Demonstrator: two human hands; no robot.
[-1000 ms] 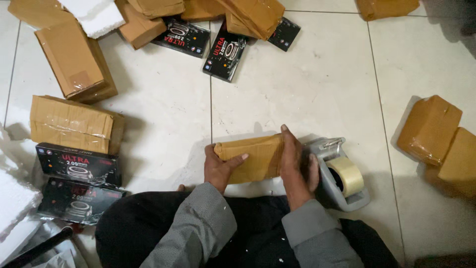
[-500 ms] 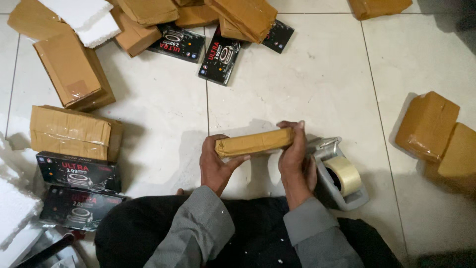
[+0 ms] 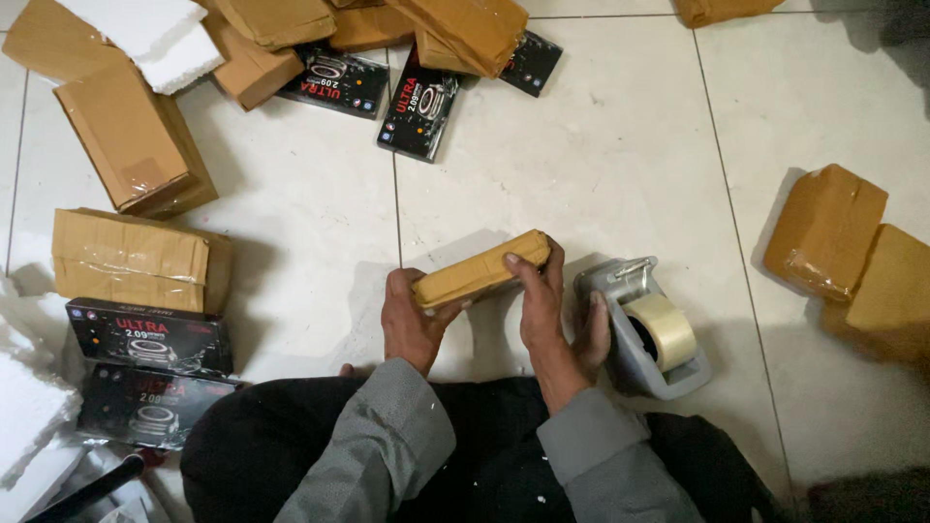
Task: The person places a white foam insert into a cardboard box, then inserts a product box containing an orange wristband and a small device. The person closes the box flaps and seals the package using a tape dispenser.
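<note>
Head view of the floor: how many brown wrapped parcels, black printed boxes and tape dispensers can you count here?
Brown wrapped parcels: 11, some cut off at the edges, counting the held parcel between the left hand and right hand
Black printed boxes: 5
Tape dispenser: 1
Total: 17

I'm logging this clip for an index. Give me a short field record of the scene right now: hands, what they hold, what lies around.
left hand: grips the near end of the brown wrapped parcel
right hand: holds the parcel's far end
parcel pose: lifted off the floor, tilted
tape dispenser: grey, on the white tiled floor right of the hands
black product boxes: stacked at left
wrapped parcels: scattered around
</note>
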